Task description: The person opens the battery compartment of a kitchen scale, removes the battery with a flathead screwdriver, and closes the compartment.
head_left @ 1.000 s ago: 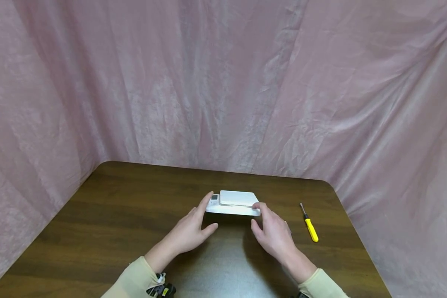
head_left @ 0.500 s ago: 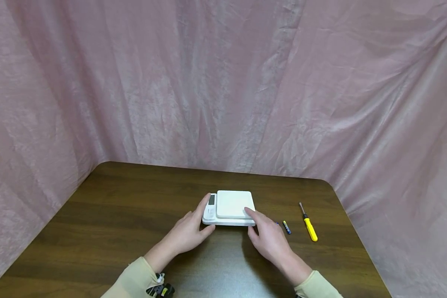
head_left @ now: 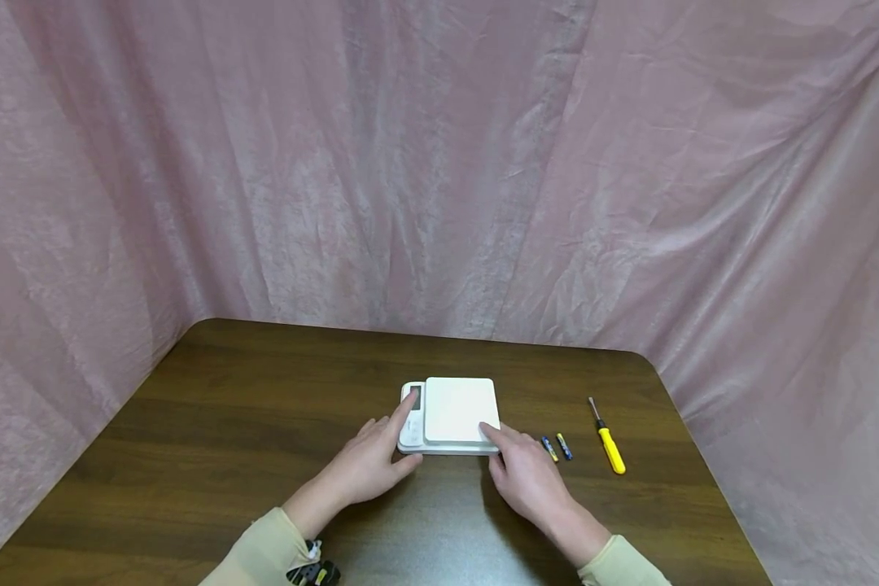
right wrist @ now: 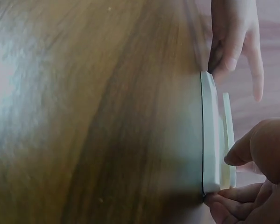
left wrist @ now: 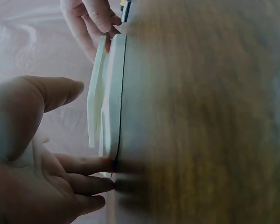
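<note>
A white kitchen scale [head_left: 460, 409] lies flat on the brown wooden table [head_left: 264, 423], its square platform to the right and a small dark display [head_left: 417, 400] to the left. At its left end is my left hand [head_left: 369, 462], index finger reaching over the display, thumb held off the near side. The left wrist view shows the lower fingers of this hand, nearly straight, touching the end of the base [left wrist: 113, 102]. My right hand [head_left: 531, 476] grips the near right corner, one fingertip on the platform and bent fingers against the base in the right wrist view.
Two small blue-and-yellow batteries [head_left: 564, 447] lie side by side just right of my right hand. Further right is a screwdriver [head_left: 610, 446] with a yellow handle, its tip pointing away. A pink curtain [head_left: 439, 163] hangs behind the table and along its sides.
The scale has come down from a tilted, raised pose to flat on the table. My left index finger has shifted over the display, and the batteries have come into view beside my right hand.
</note>
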Tool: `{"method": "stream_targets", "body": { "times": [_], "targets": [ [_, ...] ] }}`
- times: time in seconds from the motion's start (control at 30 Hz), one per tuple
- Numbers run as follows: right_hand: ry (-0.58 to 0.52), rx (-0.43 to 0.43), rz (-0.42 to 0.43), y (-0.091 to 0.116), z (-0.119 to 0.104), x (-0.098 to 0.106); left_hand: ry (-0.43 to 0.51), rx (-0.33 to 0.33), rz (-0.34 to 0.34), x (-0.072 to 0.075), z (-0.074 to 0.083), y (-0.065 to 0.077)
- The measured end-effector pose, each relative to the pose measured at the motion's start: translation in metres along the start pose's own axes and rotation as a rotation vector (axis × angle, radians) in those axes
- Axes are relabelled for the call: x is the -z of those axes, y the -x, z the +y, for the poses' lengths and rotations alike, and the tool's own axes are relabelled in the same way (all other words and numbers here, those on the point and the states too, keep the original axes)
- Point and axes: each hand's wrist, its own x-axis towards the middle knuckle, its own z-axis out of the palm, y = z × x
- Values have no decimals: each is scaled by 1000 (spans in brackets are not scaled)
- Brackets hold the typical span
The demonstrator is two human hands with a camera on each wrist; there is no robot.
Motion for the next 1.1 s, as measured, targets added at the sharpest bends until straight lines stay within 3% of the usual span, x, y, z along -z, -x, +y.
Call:
{"method": "stream_targets", "body": {
  "times": [0.13,0.37,0.6,0.87,1.1],
  "targets": [
    [-4,2,6,0,2,1,-20,25,-22,5,-3,-2],
    [47,28,4,5,2,7,-103,40,41,9,-19,-15],
    [75,34,1,17,-4,14,-159,47,48,8,-24,-31],
    [32,71,-61,32,-13,16,-148,39,42,4,-26,-52],
    [-17,35,-127,40,-20,13,-137,37,30,-1,-30,-66]
  ]
}}
